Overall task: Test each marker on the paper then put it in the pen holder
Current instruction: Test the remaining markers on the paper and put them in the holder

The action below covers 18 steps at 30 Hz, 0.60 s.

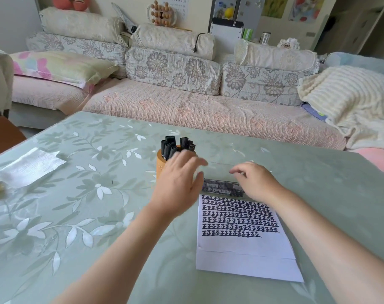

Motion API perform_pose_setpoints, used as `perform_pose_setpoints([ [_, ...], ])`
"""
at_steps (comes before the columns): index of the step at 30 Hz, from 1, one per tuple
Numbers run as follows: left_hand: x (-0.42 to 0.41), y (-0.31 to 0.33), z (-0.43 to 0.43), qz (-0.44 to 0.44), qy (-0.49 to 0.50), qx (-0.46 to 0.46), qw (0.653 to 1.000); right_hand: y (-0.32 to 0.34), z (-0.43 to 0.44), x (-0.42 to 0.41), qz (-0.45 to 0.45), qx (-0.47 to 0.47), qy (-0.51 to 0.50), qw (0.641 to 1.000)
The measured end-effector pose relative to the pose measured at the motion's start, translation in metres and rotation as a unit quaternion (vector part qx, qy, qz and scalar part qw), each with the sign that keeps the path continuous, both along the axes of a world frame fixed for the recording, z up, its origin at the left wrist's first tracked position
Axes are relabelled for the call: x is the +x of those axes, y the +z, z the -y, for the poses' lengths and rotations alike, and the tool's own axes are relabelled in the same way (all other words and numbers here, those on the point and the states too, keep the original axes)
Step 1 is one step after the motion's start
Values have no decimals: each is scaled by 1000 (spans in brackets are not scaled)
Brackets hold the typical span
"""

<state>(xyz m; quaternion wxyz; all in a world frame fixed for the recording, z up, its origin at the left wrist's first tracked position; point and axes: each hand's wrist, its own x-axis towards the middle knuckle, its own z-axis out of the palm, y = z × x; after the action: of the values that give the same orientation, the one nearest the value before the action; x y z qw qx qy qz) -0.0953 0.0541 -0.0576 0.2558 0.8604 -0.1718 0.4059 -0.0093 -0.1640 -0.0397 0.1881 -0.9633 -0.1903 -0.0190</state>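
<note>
A round wooden pen holder (pixel 160 163) stands mid-table with several black markers (pixel 174 145) upright in it. My left hand (pixel 179 185) hovers in front of the holder with fingers spread and straight, holding nothing; it hides most of the holder. A white paper (pixel 243 244) covered with rows of black marks lies to the right. At its far edge sits a dark marker box (pixel 221 188). My right hand (pixel 255 182) is over that box with fingers loosely curled; no marker shows in it.
The table (pixel 81 216) has a green floral cover. A crumpled white tissue (pixel 26 170) lies at the far left. A sofa (pixel 186 106) with cushions and a blanket runs behind the table's far edge.
</note>
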Motion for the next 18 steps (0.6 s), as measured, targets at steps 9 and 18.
perform_pose_setpoints([
  [9, -6, -60, 17, -190, -1, 65, 980, -10, 36, -3, -50, -134, 10, 990],
  [18, 0, -69, 18, -229, 28, 104, 967, -12, 36, 11, -50, -125, 47, 990],
])
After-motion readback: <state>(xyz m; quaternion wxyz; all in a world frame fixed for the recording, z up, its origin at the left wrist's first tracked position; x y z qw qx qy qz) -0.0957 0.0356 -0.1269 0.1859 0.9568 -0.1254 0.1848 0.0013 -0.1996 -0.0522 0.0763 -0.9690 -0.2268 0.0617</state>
